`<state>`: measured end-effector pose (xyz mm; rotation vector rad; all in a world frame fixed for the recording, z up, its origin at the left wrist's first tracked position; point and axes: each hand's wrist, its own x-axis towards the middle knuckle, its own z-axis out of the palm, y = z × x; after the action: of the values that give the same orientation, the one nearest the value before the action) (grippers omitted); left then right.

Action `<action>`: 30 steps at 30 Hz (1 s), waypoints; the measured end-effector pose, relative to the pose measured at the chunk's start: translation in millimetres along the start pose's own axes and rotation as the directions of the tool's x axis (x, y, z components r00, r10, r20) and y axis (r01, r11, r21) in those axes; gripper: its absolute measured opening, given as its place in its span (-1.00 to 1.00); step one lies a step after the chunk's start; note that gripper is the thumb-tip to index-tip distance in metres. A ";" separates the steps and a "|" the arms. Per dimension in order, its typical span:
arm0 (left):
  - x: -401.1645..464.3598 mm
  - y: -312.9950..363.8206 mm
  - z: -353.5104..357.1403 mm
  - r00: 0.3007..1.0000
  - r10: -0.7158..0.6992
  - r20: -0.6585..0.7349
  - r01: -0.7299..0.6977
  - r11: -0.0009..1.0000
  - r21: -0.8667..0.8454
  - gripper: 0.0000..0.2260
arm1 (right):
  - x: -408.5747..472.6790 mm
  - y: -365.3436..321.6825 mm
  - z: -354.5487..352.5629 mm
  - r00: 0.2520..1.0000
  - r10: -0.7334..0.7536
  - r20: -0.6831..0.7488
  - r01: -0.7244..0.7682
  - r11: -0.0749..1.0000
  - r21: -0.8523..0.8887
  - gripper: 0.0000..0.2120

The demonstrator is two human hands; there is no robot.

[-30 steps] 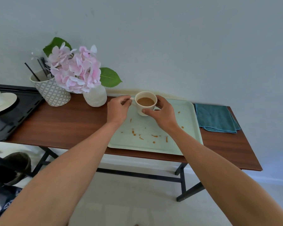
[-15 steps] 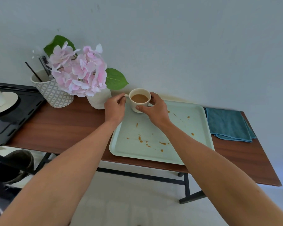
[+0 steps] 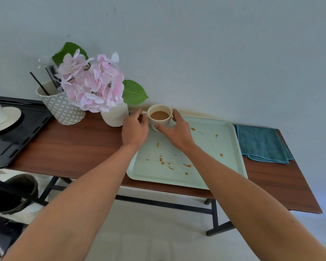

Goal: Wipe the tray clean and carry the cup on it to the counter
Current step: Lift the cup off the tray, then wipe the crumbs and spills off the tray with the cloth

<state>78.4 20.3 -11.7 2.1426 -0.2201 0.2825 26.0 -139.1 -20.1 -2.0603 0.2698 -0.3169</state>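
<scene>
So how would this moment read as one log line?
step: moving cup | left hand: at handle | right hand: grip on cup | tray: stained | cloth: untouched

You slid the cup of milky coffee, gripped between both hands, from well inside the tray toward its far left corner, so that it ended at the rim close to the white vase, with its handle out past the tray's left edge. Your left hand went with it off the tray and over the wooden table, while your right hand left the middle of the tray, uncovering brown spill marks near the far rim that it had hidden.
</scene>
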 end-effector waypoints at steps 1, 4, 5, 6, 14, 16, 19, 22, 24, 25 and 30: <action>-4.3 4.5 -1.8 1.000 0.022 -0.009 -0.021 0.998 0.064 -0.68 | -4.1 -0.3 -3.5 1.000 0.013 0.000 -0.013 0.999 -0.053 -0.27; -16.1 18.3 -6.9 0.988 0.155 -0.016 -0.147 0.963 0.225 -0.57 | -14.6 -1.0 -22.0 0.999 0.003 -0.052 -0.013 0.978 -0.206 -0.24; -19.2 23.4 -7.9 0.980 0.197 -0.010 -0.188 0.949 0.254 -0.54 | -17.0 -0.9 -29.5 0.997 -0.022 -0.076 0.003 0.971 -0.239 -0.28; -22.0 28.3 -8.3 0.972 0.235 0.007 -0.228 0.935 0.273 -0.51 | -19.5 -0.2 -38.0 0.994 -0.044 -0.100 0.015 0.962 -0.274 -0.31; -45.3 73.4 34.8 0.878 0.353 0.325 -0.436 0.868 0.236 -0.46 | -42.5 29.2 -122.4 0.970 -0.029 -0.240 -0.090 0.878 -0.470 -0.42; -56.3 88.4 56.2 0.858 0.350 0.376 -0.449 0.866 0.221 -0.45 | -52.7 44.1 -145.5 0.957 0.006 -0.291 -0.145 0.877 -0.459 -0.44; -70.6 111.8 90.5 0.825 0.362 0.434 -0.486 0.847 0.218 -0.43 | -65.6 68.6 -179.8 0.942 0.047 -0.333 -0.205 0.866 -0.456 -0.44; -82.0 134.7 122.2 0.791 0.367 0.490 -0.517 0.828 0.214 -0.43 | -73.1 91.6 -213.9 0.933 0.086 -0.351 -0.248 0.857 -0.451 -0.40; -88.1 147.0 143.0 0.769 0.363 0.526 -0.533 0.819 0.213 -0.44 | -76.1 106.2 -233.3 0.931 0.096 -0.353 -0.255 0.862 -0.437 -0.39; -90.3 152.5 153.2 0.759 0.359 0.543 -0.538 0.815 0.214 -0.44 | -76.8 112.8 -242.2 0.930 0.099 -0.353 -0.254 0.868 -0.426 -0.39; -98.8 178.0 200.8 0.743 0.329 0.583 -0.541 0.808 0.233 -0.46 | -72.4 142.2 -276.5 0.941 0.113 -0.319 -0.243 0.881 -0.405 -0.43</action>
<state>-39.5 -240.0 -7.0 2.5084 -1.0945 -0.0003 -142.8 -410.1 -22.0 -2.4082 0.7697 -0.4753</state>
